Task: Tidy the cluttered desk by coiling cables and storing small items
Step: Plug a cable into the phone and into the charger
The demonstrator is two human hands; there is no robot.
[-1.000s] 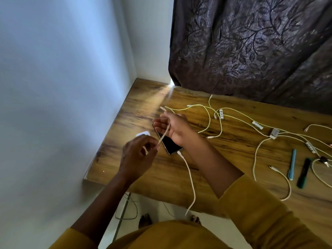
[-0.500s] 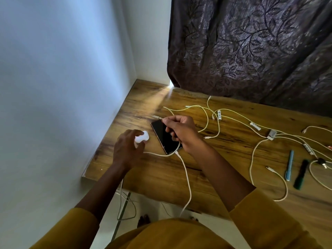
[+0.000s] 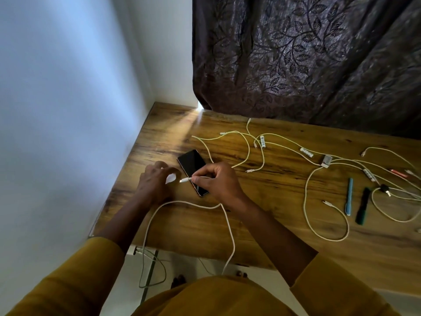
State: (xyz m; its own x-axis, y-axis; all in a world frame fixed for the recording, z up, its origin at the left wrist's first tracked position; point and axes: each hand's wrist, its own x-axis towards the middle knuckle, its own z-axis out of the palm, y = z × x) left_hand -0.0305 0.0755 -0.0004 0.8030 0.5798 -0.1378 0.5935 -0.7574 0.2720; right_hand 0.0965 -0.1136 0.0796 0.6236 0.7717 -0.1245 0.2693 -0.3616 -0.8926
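Observation:
My right hand (image 3: pixel 215 181) pinches the plug end of a white cable (image 3: pixel 229 226) just above a black phone (image 3: pixel 192 171) lying on the wooden desk (image 3: pixel 262 213). The cable loops across the desk front and hangs over its near edge. My left hand (image 3: pixel 155 182) sits to the left of the phone, fingers curled round a small white charger block (image 3: pixel 171 179) that is mostly hidden. The plug tip points at that block, a short gap apart.
Several pale cables (image 3: pixel 250 151) tangle across the desk's middle and right, with a small hub (image 3: pixel 327 161). A blue pen (image 3: pixel 349 199) and a dark green marker (image 3: pixel 363 206) lie at the right. A wall stands left, a dark curtain (image 3: pixel 296 55) behind.
My right hand has slid down the cable to its plug end and moved toward me over the phone. My left hand stays on the white block, shifted slightly.

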